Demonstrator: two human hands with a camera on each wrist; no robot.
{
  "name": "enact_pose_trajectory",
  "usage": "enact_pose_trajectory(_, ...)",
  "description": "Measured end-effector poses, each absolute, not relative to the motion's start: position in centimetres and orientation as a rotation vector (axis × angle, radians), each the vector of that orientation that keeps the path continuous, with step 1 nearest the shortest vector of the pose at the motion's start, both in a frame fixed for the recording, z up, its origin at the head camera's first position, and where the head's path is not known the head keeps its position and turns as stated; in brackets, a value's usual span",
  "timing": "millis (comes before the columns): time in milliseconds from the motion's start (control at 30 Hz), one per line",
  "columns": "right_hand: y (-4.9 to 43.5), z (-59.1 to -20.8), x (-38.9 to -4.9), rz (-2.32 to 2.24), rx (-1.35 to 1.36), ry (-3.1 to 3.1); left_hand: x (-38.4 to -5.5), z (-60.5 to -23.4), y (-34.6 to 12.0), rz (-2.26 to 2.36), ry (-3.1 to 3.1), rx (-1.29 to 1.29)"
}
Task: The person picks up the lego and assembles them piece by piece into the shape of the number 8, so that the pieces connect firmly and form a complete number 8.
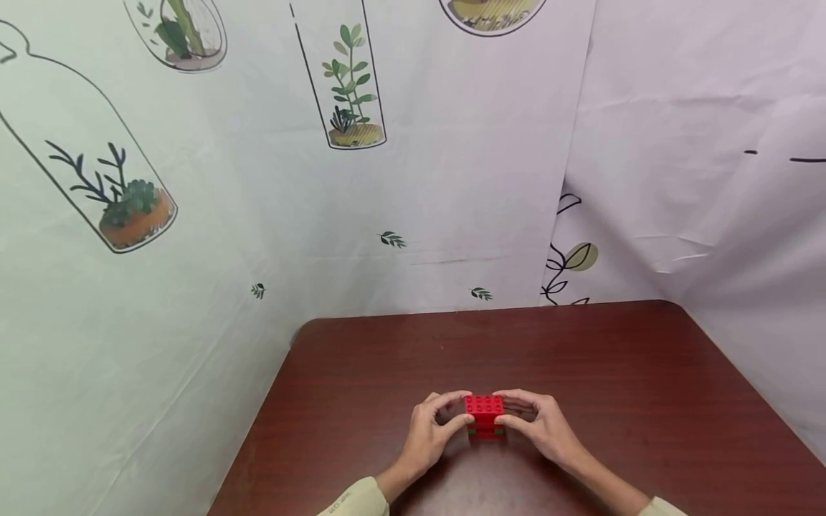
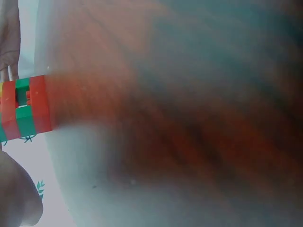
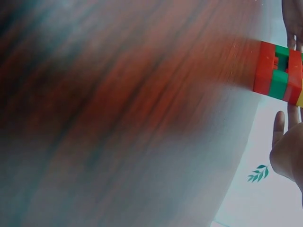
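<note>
A stack of toy building bricks (image 1: 484, 405) stands upright on the table, its studded top red and green showing lower down. From the left, my left hand (image 1: 427, 431) pinches its upper part, thumb at the front corner and forefinger at the back. The right hand (image 1: 547, 428) grips the opposite end in the same way. In the left wrist view the brick stack (image 2: 40, 104) shows red and green layers with a gap between two green bricks, and a bit of yellow at the frame edge. The right wrist view shows the stack (image 3: 263, 68) from the other side.
The dark red-brown table (image 1: 361, 365) has rounded far corners. A pale cloth backdrop (image 1: 439, 179) printed with plants in jars hangs behind it and along both sides. Light sleeves (image 1: 361, 499) cover the forearms near the bottom edge.
</note>
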State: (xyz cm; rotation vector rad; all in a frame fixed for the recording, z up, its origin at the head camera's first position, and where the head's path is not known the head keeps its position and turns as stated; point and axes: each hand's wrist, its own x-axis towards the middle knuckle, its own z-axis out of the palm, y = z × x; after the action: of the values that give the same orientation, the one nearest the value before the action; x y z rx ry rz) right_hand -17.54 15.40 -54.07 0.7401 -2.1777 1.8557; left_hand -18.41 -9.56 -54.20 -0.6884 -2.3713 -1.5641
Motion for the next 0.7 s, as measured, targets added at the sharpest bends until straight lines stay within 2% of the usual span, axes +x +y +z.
enact_pose_trajectory(700,15.68,-54.7,-17.65,1.781,0.708,-2.282,-18.44,-54.35,-9.59,-1.321,-2.444,-0.709)
